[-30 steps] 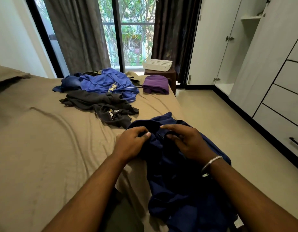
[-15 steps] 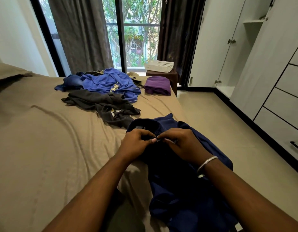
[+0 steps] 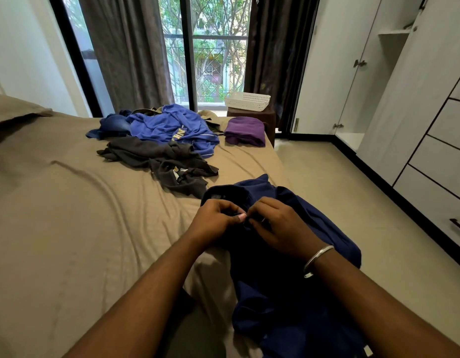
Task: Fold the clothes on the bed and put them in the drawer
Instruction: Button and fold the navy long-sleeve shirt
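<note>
Both hands are on the navy shirt, meeting at its placket just below the collar. Left hand has fingers curled, thumb and forefinger pinching the fabric edge. Right hand pinches the opposite edge; fingertips nearly touching the left's. Looks like a button being fastened, but the button itself is too small to make out.

Key relation: the shirt's long axis runs 12 to 6, collar at the far end, hem hanging off the near right corner of the bed toward the body. The lower half drapes over the edge, not flat. Neither hand is nearer; both sit on the centreline, left from 7 o'clock, right from 5.

My read: before any fold, the shirt needs pulling toward 10 o'clock onto open mattress so the whole length lies flat.

Around it:
- Dark grey garment at 11 o'clock, its near end just beside the collar. Likely to get caught if the shirt slides up.
- Bright blue top behind that, unfolded, with denim at its left.
- Purple item at 12 to 1 o'clock on the far corner, looks already folded.
- White basket on a stool beyond the bed.
- Drawers at 2 to 3 o'clock across bare floor, all closed.

Task is early: one piece apparently folded, three or more loose.
</note>
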The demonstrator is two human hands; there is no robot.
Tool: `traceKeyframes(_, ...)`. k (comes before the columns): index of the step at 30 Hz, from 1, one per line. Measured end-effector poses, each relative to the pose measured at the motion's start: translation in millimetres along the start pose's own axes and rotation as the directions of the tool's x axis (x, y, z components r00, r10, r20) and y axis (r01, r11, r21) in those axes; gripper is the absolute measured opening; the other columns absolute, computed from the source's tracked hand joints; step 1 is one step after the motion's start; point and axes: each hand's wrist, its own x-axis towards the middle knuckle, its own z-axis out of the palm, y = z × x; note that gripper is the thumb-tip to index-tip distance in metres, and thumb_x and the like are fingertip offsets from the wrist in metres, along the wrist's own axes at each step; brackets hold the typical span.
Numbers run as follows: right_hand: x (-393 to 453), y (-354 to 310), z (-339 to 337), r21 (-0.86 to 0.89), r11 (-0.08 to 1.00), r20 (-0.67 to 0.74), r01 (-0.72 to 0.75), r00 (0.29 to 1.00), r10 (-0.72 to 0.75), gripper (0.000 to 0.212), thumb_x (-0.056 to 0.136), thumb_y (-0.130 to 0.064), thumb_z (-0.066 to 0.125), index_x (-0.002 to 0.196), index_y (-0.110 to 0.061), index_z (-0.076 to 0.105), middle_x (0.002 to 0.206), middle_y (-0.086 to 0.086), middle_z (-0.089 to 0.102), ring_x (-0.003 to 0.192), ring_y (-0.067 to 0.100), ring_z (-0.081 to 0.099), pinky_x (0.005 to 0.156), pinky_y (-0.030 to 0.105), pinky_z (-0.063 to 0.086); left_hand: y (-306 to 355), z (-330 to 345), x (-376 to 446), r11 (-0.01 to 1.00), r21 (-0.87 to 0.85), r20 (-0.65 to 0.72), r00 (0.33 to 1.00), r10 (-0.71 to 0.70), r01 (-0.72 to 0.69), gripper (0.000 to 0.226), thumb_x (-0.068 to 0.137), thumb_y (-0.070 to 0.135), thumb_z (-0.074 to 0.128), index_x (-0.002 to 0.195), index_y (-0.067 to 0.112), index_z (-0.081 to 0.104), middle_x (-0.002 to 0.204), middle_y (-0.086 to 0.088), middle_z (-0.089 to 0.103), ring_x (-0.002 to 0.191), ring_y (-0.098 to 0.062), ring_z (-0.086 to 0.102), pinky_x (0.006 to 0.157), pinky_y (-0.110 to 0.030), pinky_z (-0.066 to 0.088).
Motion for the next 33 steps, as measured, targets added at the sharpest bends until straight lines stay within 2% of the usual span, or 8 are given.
traceKeyframes(5,-4.5,1.8,1.4,-0.017,0.999,-0.048,0.028,0.998,-0.029,0.025,0.095,-0.029,0.053,0.104,-0.010,0.066,0.100,0.004,0.064,0.084,0.014,0.060,0.073,0.028,0.055,2.2,5.2,-1.7,0.999,-0.053,-0.003,1.000,-0.005,0.005,0.010,0.088,0.013,0.071,0.082,0.020,0.075,0.081,-0.002,0.076,0.084,-0.020,0.071,0.083,-0.037,0.057)
traceKeyframes(10,-10.5,1.4,8.1,-0.134,0.990,-0.165,0.045,0.984,-0.067,0.025,0.097,-0.023,0.052,0.102,-0.004,0.068,0.099,0.010,0.066,0.084,0.022,0.064,0.073,0.033,0.057,8.1,10.7,-5.6,0.994,-0.108,0.027,1.000,-0.003,0.006,0.008,0.091,0.018,0.067,0.089,0.015,0.074,0.079,0.000,0.074,0.075,-0.010,0.068,0.066,-0.021,0.051)
traceKeyframes(12,-13.2,2.5,8.5,-0.175,0.984,-0.184,0.033,0.981,-0.065,0.026,0.097,-0.023,0.051,0.103,-0.004,0.067,0.100,0.011,0.066,0.084,0.023,0.064,0.069,0.033,0.057,9.1,10.9,-7.2,0.994,-0.113,0.045,0.999,0.008,-0.003,0.016,0.088,0.027,0.070,0.094,0.014,0.076,0.084,-0.002,0.076,0.078,-0.013,0.069,0.069,-0.023,0.053)
traceKeyframes(15,-16.5,3.1,8.3,-0.271,0.962,-0.166,0.037,0.982,-0.085,0.026,0.095,-0.023,0.050,0.102,-0.006,0.068,0.098,0.009,0.067,0.081,0.022,0.064,0.059,0.029,0.055,7.3,12.0,-10.3,0.996,-0.078,0.055,0.998,0.036,-0.032,0.034,0.072,0.042,0.082,0.094,0.016,0.077,0.090,-0.002,0.077,0.090,-0.016,0.072,0.085,-0.034,0.058)
traceKeyframes(17,-17.6,1.8,8.5,-0.305,0.952,-0.157,0.022,0.985,-0.073,0.024,0.095,-0.024,0.049,0.101,-0.009,0.068,0.099,0.007,0.067,0.079,0.020,0.063,0.054,0.026,0.052,6.0,13.8,-9.4,0.997,0.039,0.010,0.998,0.065,-0.066,0.025,0.074,0.037,0.083,0.093,0.021,0.078,0.089,0.004,0.076,0.090,-0.011,0.072,0.088,-0.036,0.058)
traceKeyframes(25,-22.3,6.3,11.5,-0.103,0.993,-0.149,-0.058,0.988,0.042,0.023,0.099,-0.028,0.048,0.102,-0.012,0.065,0.102,0.000,0.063,0.083,0.016,0.061,0.058,0.034,0.055,0.2,14.3,-4.1,0.992,0.104,0.025,0.997,0.067,-0.069,0.009,0.087,0.024,0.072,0.094,0.023,0.077,0.089,0.005,0.077,0.089,-0.013,0.072,0.089,-0.044,0.058)
traceKeyframes(30,-23.5,10.1,8.4,0.112,0.988,-0.133,-0.109,0.983,0.123,0.007,0.094,-0.012,0.060,0.099,-0.014,0.065,0.096,-0.005,0.062,0.084,0.012,0.060,0.071,0.035,0.052,1.0,16.3,-3.2,0.997,0.065,0.059,0.998,0.028,-0.032,0.006,0.088,0.018,0.072,0.090,0.022,0.076,0.088,0.002,0.076,0.090,-0.015,0.072,0.090,-0.040,0.057)
traceKeyframes(33,-22.9,8.7,6.9,0.150,0.982,-0.110,-0.118,0.985,0.135,0.008,0.092,-0.009,0.062,0.097,-0.014,0.065,0.094,-0.006,0.062,0.083,0.010,0.059,0.071,0.033,0.052,0.2,17.7,-3.3,0.997,0.069,0.066,0.998,0.019,-0.024,0.016,0.088,0.013,0.071,0.080,0.027,0.074,0.083,0.002,0.075,0.088,-0.016,0.071,0.088,-0.038,0.056)
